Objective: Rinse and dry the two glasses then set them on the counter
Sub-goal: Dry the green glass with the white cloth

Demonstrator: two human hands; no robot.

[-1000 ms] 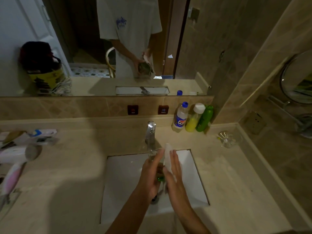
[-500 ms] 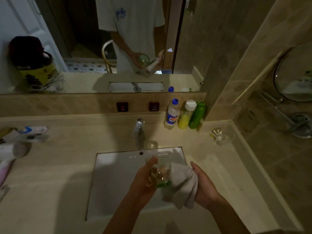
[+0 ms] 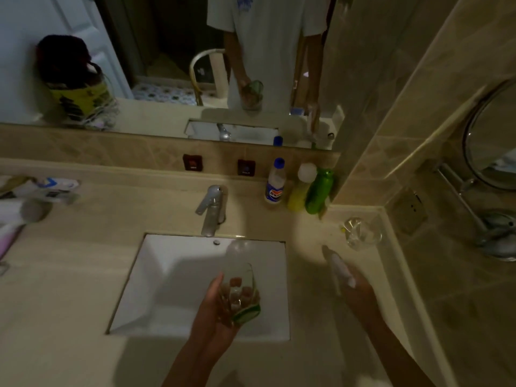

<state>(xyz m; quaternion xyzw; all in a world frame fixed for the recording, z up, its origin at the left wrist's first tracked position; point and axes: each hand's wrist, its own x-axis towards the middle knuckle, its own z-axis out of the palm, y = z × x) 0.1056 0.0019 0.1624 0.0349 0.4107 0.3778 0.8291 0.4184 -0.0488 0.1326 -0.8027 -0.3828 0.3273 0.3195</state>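
Observation:
My left hand (image 3: 216, 311) grips a clear glass with a green base (image 3: 241, 296), tilted, above the white sink (image 3: 167, 275). My right hand (image 3: 358, 296) is out over the counter (image 3: 312, 275) to the right of the sink and holds a bunched white cloth (image 3: 339, 268); the cloth is blurred. A second clear glass (image 3: 360, 233) stands on the counter in the back right corner, beyond the cloth and apart from it.
A chrome tap (image 3: 212, 209) stands behind the sink. Three bottles, white (image 3: 275, 182), yellow (image 3: 300, 188) and green (image 3: 318, 191), line the back wall. A hairdryer (image 3: 21, 212) and toiletries lie at the far left. A round mirror (image 3: 491, 141) is mounted on the right wall.
The cloth has come off the glass. My right hand has swung right with the cloth, out over the counter toward the corner glass. My left hand still holds the green-based glass over the sink.

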